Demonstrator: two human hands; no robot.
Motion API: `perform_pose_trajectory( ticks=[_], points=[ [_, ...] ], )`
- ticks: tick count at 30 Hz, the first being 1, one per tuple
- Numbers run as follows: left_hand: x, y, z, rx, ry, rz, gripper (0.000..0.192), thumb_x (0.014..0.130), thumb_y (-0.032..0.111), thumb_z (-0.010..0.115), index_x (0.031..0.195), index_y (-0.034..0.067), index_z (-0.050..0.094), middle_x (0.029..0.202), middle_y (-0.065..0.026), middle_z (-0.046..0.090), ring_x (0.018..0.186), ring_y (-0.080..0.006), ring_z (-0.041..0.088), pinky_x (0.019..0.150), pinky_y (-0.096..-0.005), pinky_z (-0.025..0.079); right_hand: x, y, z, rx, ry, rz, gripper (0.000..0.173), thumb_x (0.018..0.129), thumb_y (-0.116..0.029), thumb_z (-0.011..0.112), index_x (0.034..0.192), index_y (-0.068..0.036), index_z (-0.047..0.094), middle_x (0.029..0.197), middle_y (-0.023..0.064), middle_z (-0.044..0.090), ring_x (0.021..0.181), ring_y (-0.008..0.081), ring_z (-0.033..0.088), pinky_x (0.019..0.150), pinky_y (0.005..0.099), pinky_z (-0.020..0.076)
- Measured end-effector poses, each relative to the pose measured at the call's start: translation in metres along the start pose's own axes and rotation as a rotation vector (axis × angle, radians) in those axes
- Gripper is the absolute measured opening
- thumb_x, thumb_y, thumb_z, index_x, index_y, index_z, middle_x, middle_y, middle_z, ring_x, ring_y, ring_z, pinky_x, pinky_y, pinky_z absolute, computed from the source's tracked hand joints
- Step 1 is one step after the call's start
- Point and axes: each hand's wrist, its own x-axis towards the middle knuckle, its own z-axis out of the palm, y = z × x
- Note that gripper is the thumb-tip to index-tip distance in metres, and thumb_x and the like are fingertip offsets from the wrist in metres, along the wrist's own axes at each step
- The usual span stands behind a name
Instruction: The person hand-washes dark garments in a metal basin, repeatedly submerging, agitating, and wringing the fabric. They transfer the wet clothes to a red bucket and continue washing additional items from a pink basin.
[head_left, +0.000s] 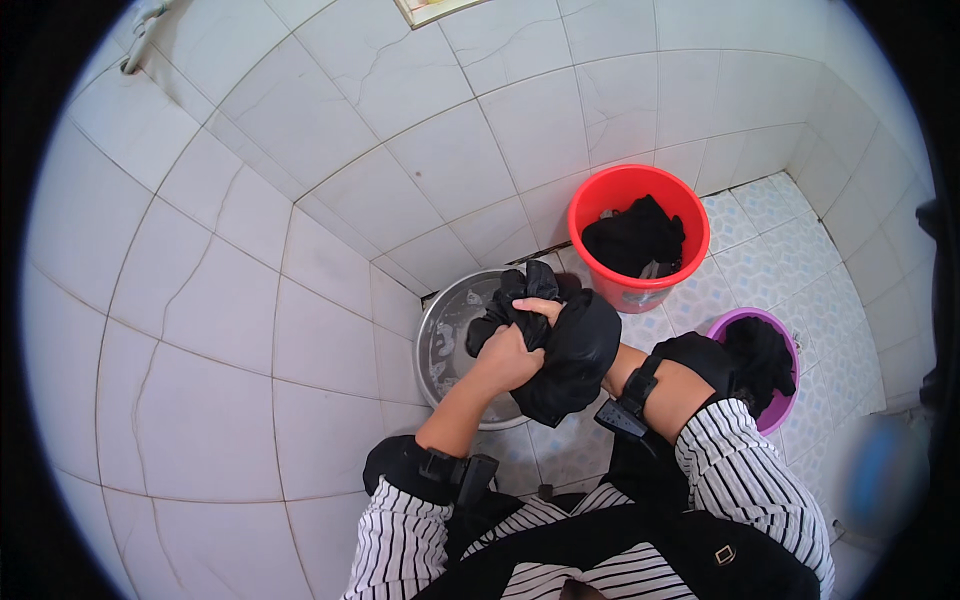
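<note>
A bunched black garment (574, 360), dark and wet-looking, is held up in both hands above a round metal basin (424, 367). My left hand (511, 360) is closed around a fold of it on the near left side. Most of my right hand (541, 307) is hidden by the cloth draped over it; a finger or thumb shows among the folds, and the wrist comes out at the right. Water with patches of suds (444, 341) lies in the basin. Part of the basin's right side is hidden behind the garment.
Beyond the basin to the right stands a red plastic bucket (637, 294) with dark clothes (637, 236) inside. A purple basin (787, 409) holding black cloth (757, 364) sits beside my right forearm. Tiled walls (330, 247) meet close behind the metal basin. A pipe (142, 45) sticks out at upper left.
</note>
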Motion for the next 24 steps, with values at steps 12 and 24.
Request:
perform_pose_trajectory(
  ticks=[12, 24],
  points=[
    [-0.018, -0.114, 0.051, -1.945, -0.142, -0.065, 0.096, 0.080, 0.081, 0.046, 0.140, 0.007, 0.044, 0.140, -0.0142, 0.052, 0.133, -0.0306, 0.046, 0.113, -0.0489, 0.034, -0.010, -0.102, 0.030, 0.773, -0.010, 0.546, 0.037, 0.090, -0.033, 0.062, 0.105, 0.000, 0.069, 0.100, 0.0123, 0.073, 0.091, 0.0281, 0.070, 0.091, 0.0394, 0.0527],
    [0.032, -0.073, -0.038, -1.700, 0.019, 0.446, 0.064, 0.086, 0.028, 0.075, 0.140, 0.008, 0.047, 0.124, -0.0100, 0.061, 0.111, -0.0242, 0.060, 0.098, -0.0402, 0.050, -0.028, -0.068, 0.041, 0.883, -0.238, 0.957, 0.021, 0.092, -0.015, 0.062, 0.109, -0.003, 0.068, 0.102, 0.0076, 0.071, 0.095, 0.0199, 0.066, 0.091, 0.0296, 0.0497]
  ],
)
